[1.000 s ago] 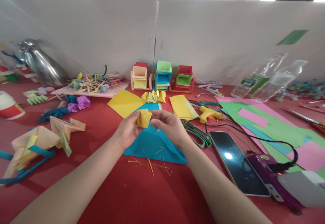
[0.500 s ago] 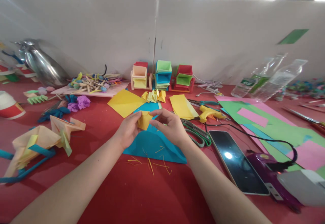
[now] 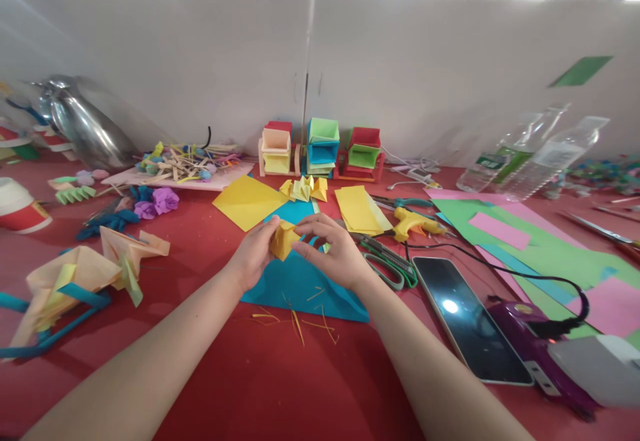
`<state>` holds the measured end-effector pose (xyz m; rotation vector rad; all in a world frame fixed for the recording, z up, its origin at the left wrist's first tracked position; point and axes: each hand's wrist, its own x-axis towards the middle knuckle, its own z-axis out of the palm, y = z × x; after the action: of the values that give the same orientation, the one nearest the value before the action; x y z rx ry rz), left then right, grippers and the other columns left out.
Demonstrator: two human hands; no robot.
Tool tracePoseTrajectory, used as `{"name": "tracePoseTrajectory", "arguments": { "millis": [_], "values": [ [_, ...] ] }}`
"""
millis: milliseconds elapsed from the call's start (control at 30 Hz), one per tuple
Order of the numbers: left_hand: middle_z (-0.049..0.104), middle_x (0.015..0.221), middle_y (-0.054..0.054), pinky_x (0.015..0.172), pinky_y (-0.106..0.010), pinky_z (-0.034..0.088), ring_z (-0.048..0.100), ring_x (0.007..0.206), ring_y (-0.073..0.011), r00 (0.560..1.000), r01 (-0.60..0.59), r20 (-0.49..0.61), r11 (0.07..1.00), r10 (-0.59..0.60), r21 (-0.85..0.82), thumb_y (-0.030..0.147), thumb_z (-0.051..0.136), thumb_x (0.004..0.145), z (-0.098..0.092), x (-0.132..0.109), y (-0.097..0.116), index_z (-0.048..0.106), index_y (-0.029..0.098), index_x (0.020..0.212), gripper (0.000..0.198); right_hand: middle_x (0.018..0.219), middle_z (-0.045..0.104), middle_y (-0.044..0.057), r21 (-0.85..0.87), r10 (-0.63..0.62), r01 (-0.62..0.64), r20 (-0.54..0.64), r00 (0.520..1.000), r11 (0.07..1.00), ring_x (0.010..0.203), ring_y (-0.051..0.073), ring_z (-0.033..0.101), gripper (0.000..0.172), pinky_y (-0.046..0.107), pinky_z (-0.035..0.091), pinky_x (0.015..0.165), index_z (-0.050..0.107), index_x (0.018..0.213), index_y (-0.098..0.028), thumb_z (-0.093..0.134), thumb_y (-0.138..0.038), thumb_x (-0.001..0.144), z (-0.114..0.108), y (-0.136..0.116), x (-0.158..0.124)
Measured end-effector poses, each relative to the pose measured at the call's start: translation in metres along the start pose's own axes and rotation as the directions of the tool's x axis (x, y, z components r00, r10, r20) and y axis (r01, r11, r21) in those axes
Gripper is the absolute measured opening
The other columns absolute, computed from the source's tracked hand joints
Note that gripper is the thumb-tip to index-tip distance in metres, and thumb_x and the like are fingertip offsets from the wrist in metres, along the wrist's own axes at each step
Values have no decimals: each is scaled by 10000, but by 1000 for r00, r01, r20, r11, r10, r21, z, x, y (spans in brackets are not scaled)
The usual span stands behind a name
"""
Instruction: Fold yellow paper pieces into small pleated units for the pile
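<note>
A small folded piece of yellow paper (image 3: 283, 241) is held up over the blue sheet. My left hand (image 3: 256, 251) pinches it from the left, thumb at its upper edge. My right hand (image 3: 333, 249) has its curled fingers and thumb at the paper's right edge; their exact contact is hard to see. Beneath both hands lies a blue paper sheet (image 3: 300, 287) with thin yellow trimmings (image 3: 297, 327) on and below it. Just beyond are several small folded yellow pieces (image 3: 303, 189), a flat yellow sheet (image 3: 249, 202) and a stack of yellow paper (image 3: 361, 211).
Right of my hands lie green-handled scissors (image 3: 387, 271), a box cutter (image 3: 385, 251), a yellow glue gun (image 3: 415, 223) and a phone (image 3: 470, 321). Paper models (image 3: 75, 281) and a steel jug (image 3: 85, 127) stand left. Paper box stands (image 3: 323, 151) line the white partition (image 3: 200, 61).
The folded yellow paper has tilted and turned slightly between my fingers. My right thumb has shifted a little lower along its edge. The objects around have stayed put.
</note>
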<state>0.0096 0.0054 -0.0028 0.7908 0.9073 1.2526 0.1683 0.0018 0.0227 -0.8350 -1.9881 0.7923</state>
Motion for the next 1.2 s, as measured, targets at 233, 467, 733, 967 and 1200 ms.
{"name": "tracePoseTrajectory", "arguments": {
  "millis": [233,467,733,967,1200],
  "values": [
    [535,623,25,455,-213,321,458,525,-95,999,47,8,991,-49,128,498,596,719,-1,-1,-1,599,186,716,312,1139,505,59,-35,11,-9,60,998,999,953,176,544,87,299,462,737,625,793,-208,600,-287,767,-1,-3,0],
    [537,618,8,438,-218,287,449,508,-100,997,70,6,991,-71,115,459,601,734,3,-6,0,626,194,703,268,1131,525,71,-33,-12,14,77,997,999,1061,220,501,129,396,384,926,606,704,-194,682,-297,690,2,-3,0],
    [647,882,-50,612,-278,451,578,809,-198,997,-24,72,980,10,196,517,567,740,3,-8,2,670,220,888,348,1129,532,67,49,108,-106,-38,993,993,1037,209,518,89,364,402,881,628,683,-190,652,-271,709,-1,1,4],
    [606,1145,-72,801,-304,430,539,1030,-228,979,-106,195,953,51,285,324,712,666,1,-7,5,624,224,1072,428,1199,497,82,76,148,-140,-126,981,987,1079,230,489,186,362,413,853,599,633,-169,638,-327,724,-6,9,4],
    [652,1079,-52,806,-282,425,567,1001,-209,959,-122,280,953,42,276,298,686,698,3,-9,6,638,239,1059,369,1227,486,77,87,147,-139,-103,984,986,1105,234,475,208,373,395,901,563,585,-171,635,-319,712,-6,7,4]
  ]
}}
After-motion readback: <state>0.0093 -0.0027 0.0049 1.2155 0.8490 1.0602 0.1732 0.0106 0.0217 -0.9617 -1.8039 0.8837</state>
